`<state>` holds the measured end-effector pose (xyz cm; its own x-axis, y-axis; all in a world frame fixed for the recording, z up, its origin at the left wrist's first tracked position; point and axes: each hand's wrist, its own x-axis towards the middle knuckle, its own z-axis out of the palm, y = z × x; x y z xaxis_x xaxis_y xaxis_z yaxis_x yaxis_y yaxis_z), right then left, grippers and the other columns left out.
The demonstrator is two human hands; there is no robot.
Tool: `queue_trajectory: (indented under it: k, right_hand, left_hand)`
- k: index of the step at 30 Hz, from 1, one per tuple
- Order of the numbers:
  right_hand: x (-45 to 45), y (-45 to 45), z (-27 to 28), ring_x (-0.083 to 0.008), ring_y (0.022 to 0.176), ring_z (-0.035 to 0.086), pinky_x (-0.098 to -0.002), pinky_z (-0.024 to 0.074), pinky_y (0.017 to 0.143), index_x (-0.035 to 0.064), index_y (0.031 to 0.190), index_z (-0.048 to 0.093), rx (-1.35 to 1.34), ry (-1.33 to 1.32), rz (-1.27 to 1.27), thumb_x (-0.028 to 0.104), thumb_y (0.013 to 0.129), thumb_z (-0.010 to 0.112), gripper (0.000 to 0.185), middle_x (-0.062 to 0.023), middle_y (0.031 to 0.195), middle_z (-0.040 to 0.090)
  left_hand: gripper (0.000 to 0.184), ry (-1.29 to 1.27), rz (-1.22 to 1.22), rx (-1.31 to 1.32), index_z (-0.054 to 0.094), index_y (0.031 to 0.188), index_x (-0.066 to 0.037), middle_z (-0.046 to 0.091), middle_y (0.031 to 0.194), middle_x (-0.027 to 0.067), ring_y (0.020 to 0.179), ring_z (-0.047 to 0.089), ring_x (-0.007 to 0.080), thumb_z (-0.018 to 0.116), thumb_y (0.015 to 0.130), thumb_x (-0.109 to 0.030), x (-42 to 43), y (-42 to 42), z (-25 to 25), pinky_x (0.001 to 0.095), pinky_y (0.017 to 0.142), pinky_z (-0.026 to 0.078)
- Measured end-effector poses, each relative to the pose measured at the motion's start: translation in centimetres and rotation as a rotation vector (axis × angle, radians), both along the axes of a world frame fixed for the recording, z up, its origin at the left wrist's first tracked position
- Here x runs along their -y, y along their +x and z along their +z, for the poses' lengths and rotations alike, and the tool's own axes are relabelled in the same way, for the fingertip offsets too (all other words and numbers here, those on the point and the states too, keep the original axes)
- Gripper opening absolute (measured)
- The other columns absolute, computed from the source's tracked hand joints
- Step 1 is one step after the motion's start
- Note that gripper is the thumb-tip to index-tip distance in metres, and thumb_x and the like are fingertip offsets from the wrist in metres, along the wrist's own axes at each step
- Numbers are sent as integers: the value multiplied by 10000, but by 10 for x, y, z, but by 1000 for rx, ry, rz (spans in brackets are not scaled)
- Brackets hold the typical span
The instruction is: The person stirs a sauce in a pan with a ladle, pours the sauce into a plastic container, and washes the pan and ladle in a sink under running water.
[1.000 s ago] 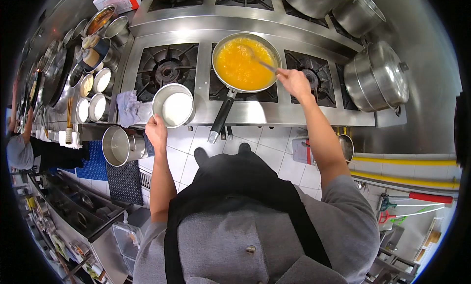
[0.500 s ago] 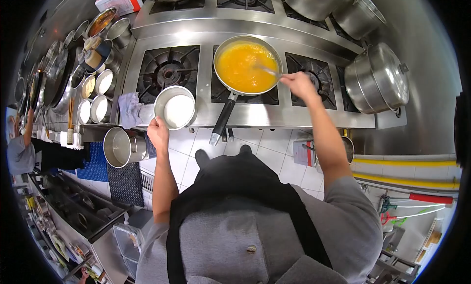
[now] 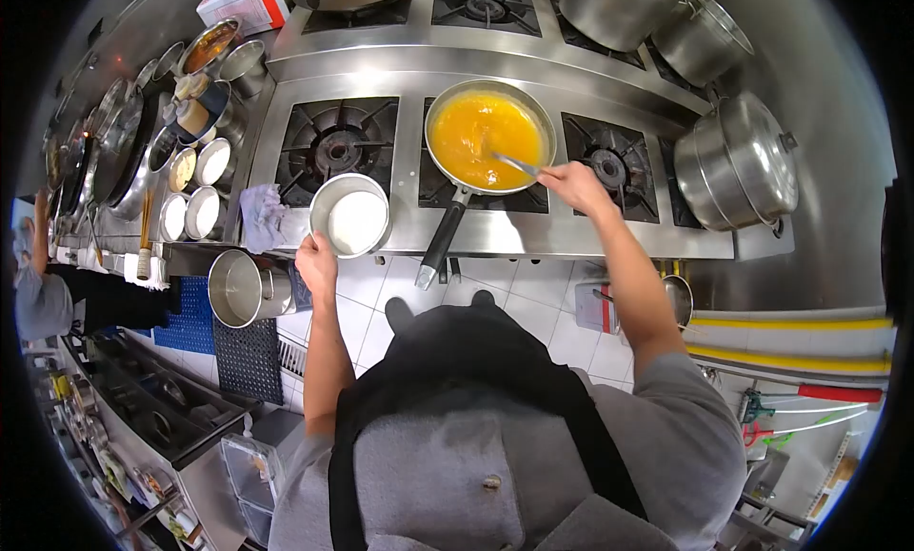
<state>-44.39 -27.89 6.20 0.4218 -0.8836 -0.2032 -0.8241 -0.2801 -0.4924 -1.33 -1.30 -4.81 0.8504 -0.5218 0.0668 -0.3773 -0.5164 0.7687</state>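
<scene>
1. Stainless steel surrounds you: a stove (image 3: 405, 191) spreads across the space in front, with white floor tiles (image 3: 419, 275) below its front edge.
2. Your left grip (image 3: 317, 262) is closed on the near left side of a small steel pot (image 3: 335, 191), fingers bent at its rim. The pot lies just beyond that grip and to its right, touching it, with white contents (image 3: 360, 222) inside. It is over the stove's front edge; you cannot tell from here whether it rests on the metal.
3. Your right grip (image 3: 576, 185) is closed around the end of a slim metal utensil (image 3: 517, 163). The utensil slants away from your fingers to the left, and its far end dips into yellow liquid (image 3: 466, 137); you cannot make out the shape of that end.
4. That liquid lies in a round frying pan (image 3: 549, 137) on the middle front burner, left of your right grip and a little farther from you. Its black handle (image 3: 444, 235) points toward you, between your two grips and apart from both.
5. Beyond your pot is the left burner (image 3: 339, 153); past your right grip is the right burner (image 3: 609, 168), with a large lidded pot (image 3: 738, 160) farther right.
6. Left of your pot lies a crumpled cloth (image 3: 261, 216), beside the desk (image 3: 242, 156) that carries bowls of white contents.
</scene>
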Motion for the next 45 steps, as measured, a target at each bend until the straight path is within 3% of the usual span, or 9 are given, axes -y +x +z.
queue_trajectory:
  k: [5,10,15,20,26,29,31,39,45]
  right_hand:
    - [27,-46,63,-346,922,733,-405,551,867,192,1135,777,-179,87,-91,403,913,712,312,-174,1009,754]
    - [15,-4,6,-398,1001,701,-433,544,915,208,1153,768,-25,-99,-41,407,917,702,315,-167,1069,742]
    - [24,-42,54,-256,954,747,-376,546,876,169,1140,779,-153,303,-121,384,907,733,321,-151,1055,764]
    - [22,-4,5,-375,1018,713,-405,544,924,168,1185,751,-21,-89,-11,377,919,707,341,-178,1074,744]
    - [16,-45,57,-276,925,751,-381,550,891,181,1136,782,-124,195,-81,360,908,752,291,-152,1027,768]
    - [35,-34,36,-349,886,737,-404,558,842,172,1135,775,-125,-105,28,393,926,696,314,-173,986,754]
    - [20,-3,4,-372,957,720,-409,549,897,178,1174,757,-32,-87,-6,393,929,676,336,-185,1046,741]
    - [37,-41,63,-362,928,729,-411,558,865,212,1137,775,-196,20,6,391,927,693,287,-153,984,759]
    - [4,-2,25,-340,913,732,-401,553,853,168,1143,771,13,15,38,363,920,715,301,-182,982,755]
  left_hand:
    - [440,-1,36,-29,658,844,69,619,677,258,620,608,402,556,986,-334,-2,-4,3,488,660,474]
    - [437,14,-2,-7,659,839,62,627,684,257,616,605,397,558,983,-337,-3,-6,4,489,661,473]
    - [433,33,19,-6,658,842,64,624,678,258,607,604,388,560,980,-335,-5,-4,7,489,660,473]
    - [436,-31,8,-38,669,854,61,633,690,263,627,615,402,562,977,-343,-2,-10,15,490,670,481]
    - [440,-12,28,-9,680,875,62,642,692,263,636,632,410,564,979,-349,-5,1,-1,489,666,487]
    - [420,-1,-17,-9,688,899,62,638,687,260,620,624,392,555,982,-328,-3,-2,0,485,660,482]
    - [416,-33,4,-57,683,887,65,634,672,246,595,606,373,556,982,-320,-1,-4,2,487,651,476]
    - [421,24,-8,-6,672,862,68,632,655,218,576,577,332,554,987,-316,-2,-4,7,481,648,469]
    - [430,-3,8,-12,663,847,72,630,655,220,572,566,326,557,989,-320,0,-5,6,481,642,465]
